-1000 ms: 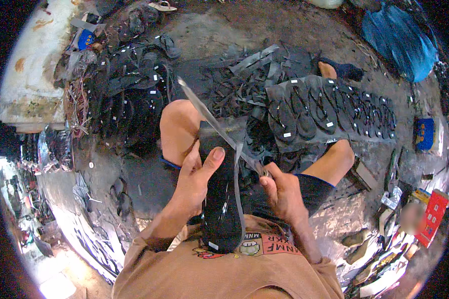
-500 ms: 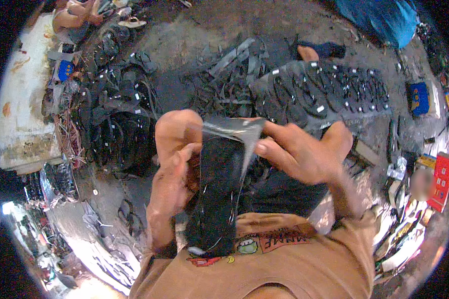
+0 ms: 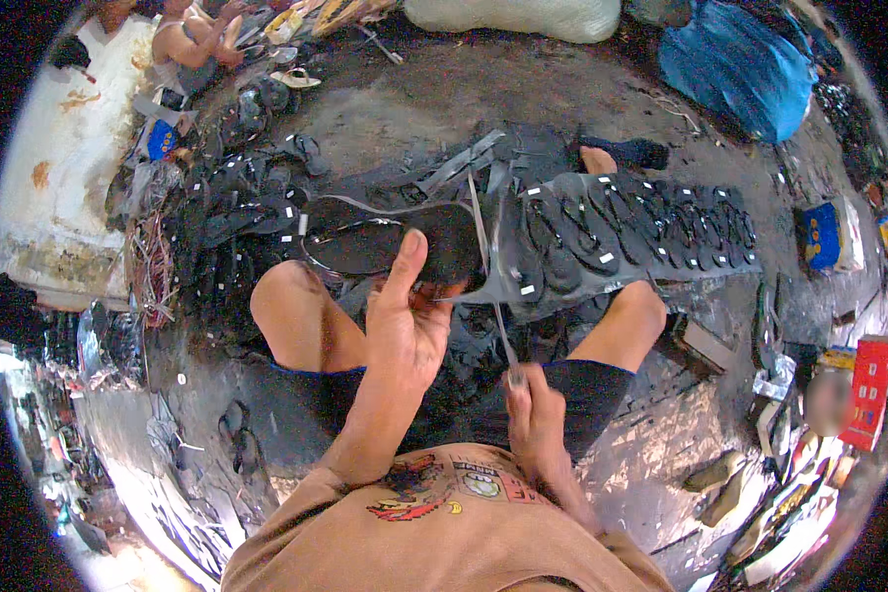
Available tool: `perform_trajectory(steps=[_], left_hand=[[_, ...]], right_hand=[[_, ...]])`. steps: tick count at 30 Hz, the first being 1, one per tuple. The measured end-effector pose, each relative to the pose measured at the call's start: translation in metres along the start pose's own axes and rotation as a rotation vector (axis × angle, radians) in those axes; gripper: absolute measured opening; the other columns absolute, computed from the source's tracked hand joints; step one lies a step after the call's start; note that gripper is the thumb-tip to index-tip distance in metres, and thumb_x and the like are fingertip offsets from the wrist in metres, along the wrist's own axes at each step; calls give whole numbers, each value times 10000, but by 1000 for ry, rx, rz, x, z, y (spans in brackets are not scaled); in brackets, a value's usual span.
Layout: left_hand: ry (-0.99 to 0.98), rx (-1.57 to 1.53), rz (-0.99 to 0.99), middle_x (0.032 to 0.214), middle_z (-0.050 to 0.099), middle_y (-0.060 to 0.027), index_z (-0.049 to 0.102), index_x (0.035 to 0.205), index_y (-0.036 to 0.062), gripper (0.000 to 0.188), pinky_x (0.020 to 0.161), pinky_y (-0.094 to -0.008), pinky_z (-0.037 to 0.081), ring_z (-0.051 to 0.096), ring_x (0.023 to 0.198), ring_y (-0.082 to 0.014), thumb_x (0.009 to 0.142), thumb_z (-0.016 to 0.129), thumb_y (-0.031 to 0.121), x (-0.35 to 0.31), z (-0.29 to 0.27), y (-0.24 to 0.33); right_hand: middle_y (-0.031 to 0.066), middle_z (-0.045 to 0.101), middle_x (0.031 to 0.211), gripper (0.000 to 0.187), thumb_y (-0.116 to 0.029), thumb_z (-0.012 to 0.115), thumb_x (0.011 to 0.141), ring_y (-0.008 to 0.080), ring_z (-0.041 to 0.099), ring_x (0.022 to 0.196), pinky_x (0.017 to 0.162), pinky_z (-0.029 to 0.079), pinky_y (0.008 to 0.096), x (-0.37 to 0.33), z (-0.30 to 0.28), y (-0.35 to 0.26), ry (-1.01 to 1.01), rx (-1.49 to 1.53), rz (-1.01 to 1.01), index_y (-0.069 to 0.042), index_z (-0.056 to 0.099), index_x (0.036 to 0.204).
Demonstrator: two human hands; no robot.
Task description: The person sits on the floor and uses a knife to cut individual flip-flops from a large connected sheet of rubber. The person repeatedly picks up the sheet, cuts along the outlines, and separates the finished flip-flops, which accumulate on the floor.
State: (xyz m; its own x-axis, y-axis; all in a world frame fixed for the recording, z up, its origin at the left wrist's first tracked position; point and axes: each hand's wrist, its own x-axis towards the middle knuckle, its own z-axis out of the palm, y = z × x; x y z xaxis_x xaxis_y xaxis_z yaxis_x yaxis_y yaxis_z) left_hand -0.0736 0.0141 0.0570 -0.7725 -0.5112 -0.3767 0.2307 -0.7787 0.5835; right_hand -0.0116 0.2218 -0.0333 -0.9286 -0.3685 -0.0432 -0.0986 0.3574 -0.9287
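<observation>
My left hand point(image 3: 405, 331) grips a black sandal sole point(image 3: 350, 237), thumb on top and fingers underneath. A shiny grey sheet margin point(image 3: 503, 261) sticks out beyond the sole's right end. Lower and to the right, my right hand point(image 3: 536, 414) is closed round the lower end of a long thin knife point(image 3: 504, 335). Its narrow blade points up and away from me, crossing the grey margin close to the sole's right end. Part of the blade is hidden at the sheet.
Rows of black sandals point(image 3: 651, 227) with white spots lie ahead right. Dark offcuts point(image 3: 464, 163) and more sandals point(image 3: 237, 217) lie ahead and left. Another person point(image 3: 187, 44) sits at the far left. A blue sack point(image 3: 740, 74) stands far right, a red box point(image 3: 868, 390) at the right.
The sole has gone from upright near my chest to lying sideways, farther out. My right hand has left the sheet and now holds the knife, lower down.
</observation>
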Motion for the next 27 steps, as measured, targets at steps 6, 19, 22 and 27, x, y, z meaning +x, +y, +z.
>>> perform_trajectory(steps=[6,19,22,27], left_hand=[[36,224,14,1266,688,-37,552,1373,223,490,939,-476,614,708,1092,-259,949,737,63,-40,-35,-13],[-104,474,-204,1177,700,-44,622,1276,18,489,981,-422,570,673,1098,-197,825,797,-57,-70,-84,4],[-23,366,54,1466,582,-181,547,1440,77,562,1214,-474,338,520,1372,-347,903,696,154,-32,-107,47],[-201,-83,28,1105,656,-46,591,1100,114,188,910,-419,585,669,1000,-218,1078,562,298,60,-56,15]], right_hand=[[237,686,829,284,-348,612,1013,468,694,788,680,530,517,-10,-38,-8,-52,-245,75,-74,617,1087],[180,617,702,355,-397,470,1082,370,622,651,597,468,481,59,-14,-10,-283,28,-37,-60,581,1094],[-35,529,700,497,-536,378,1112,71,478,584,502,387,242,50,-31,-3,120,467,221,-85,578,1049],[-3,489,685,578,-643,381,1076,95,445,506,458,375,257,-4,-140,42,754,502,251,-99,570,1121]])
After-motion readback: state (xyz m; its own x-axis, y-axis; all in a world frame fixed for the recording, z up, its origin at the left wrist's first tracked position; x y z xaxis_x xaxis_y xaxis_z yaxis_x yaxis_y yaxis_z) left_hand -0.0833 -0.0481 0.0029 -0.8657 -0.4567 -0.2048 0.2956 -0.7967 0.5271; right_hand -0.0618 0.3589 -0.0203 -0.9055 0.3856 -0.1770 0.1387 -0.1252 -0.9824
